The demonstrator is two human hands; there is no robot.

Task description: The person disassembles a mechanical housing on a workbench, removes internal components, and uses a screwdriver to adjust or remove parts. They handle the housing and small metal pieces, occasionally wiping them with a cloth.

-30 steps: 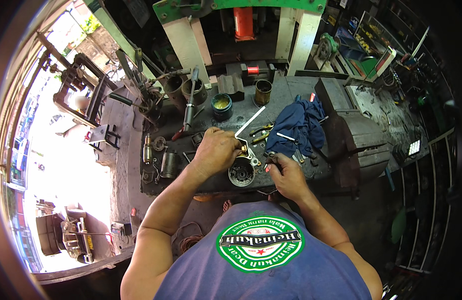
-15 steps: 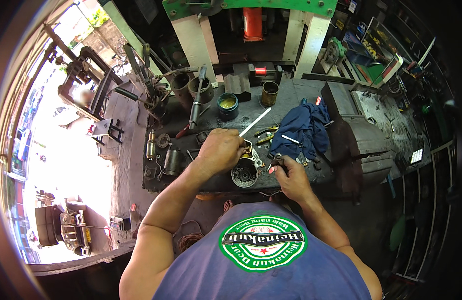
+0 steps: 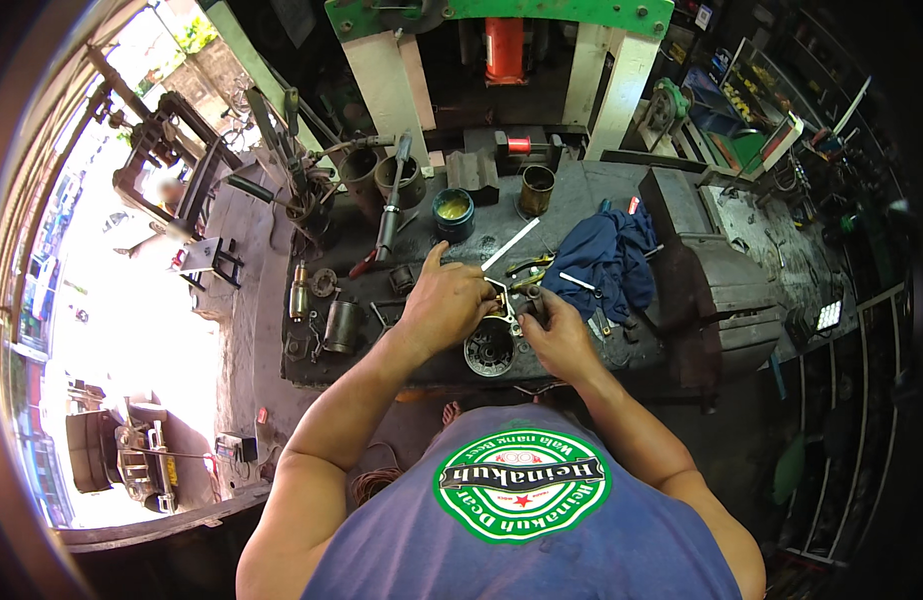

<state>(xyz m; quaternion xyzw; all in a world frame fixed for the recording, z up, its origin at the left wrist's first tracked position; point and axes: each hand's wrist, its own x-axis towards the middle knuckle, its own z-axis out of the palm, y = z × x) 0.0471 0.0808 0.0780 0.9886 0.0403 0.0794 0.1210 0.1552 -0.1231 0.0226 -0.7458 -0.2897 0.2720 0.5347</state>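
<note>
A round, open metal housing sits near the front edge of the workbench, with a bright-rimmed upper part. My left hand is closed at that upper part, its thumb and some fingertips against it, while the index finger sticks out. What lies under those fingertips is partly hidden. Beside the housing's right edge, my right hand pinches a small dark cylindrical metal part. Just beyond the hands are a pale flat strip and yellow-and-black pliers.
A blue cloth lies to the right, before a large vise. An open grease tub and a rusty can stand farther back. A metal cylinder and a grease gun are left. A green-topped press frame rises behind.
My right hand has moved up and left with the small metal part, close against the housing. My left index finger has lifted away from the other fingers.
</note>
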